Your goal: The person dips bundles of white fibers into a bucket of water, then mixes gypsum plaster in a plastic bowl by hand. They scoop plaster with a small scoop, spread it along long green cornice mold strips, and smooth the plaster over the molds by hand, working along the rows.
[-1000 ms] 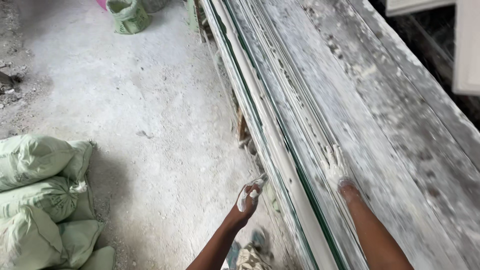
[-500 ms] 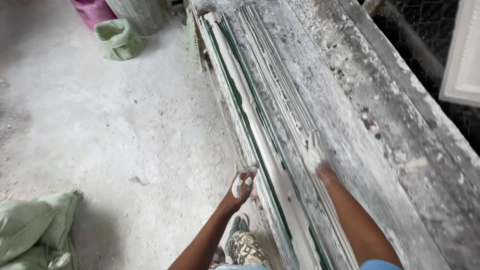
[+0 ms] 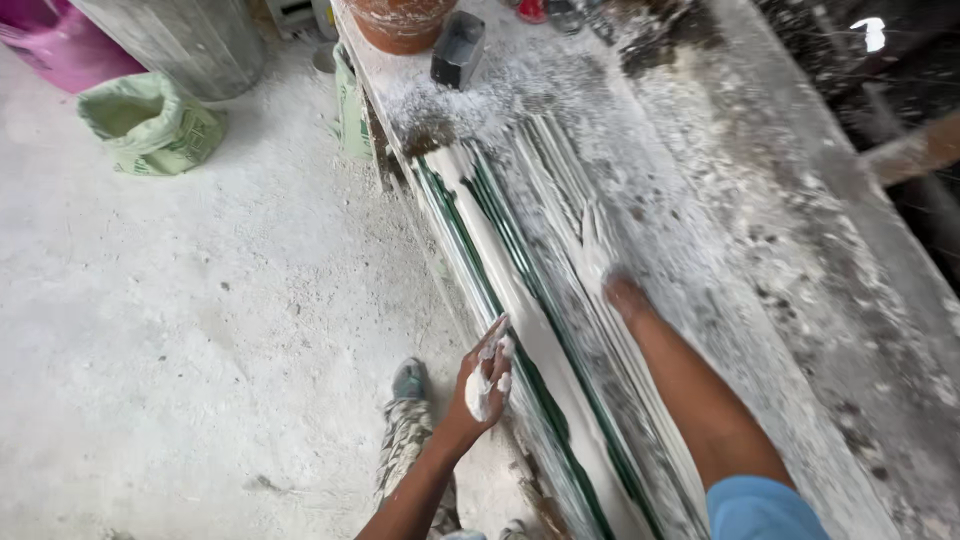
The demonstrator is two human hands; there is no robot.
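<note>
Right hand lies flat on the long plaster moulding.

Soft, even daylight fills the scene, bright on the pale concrete floor and casting only faint shadows. The upper right corner is dark, with one small blown-out highlight. The right hand looks smeared, perhaps by motion blur. Straight lines bow slightly towards the edges.
</note>
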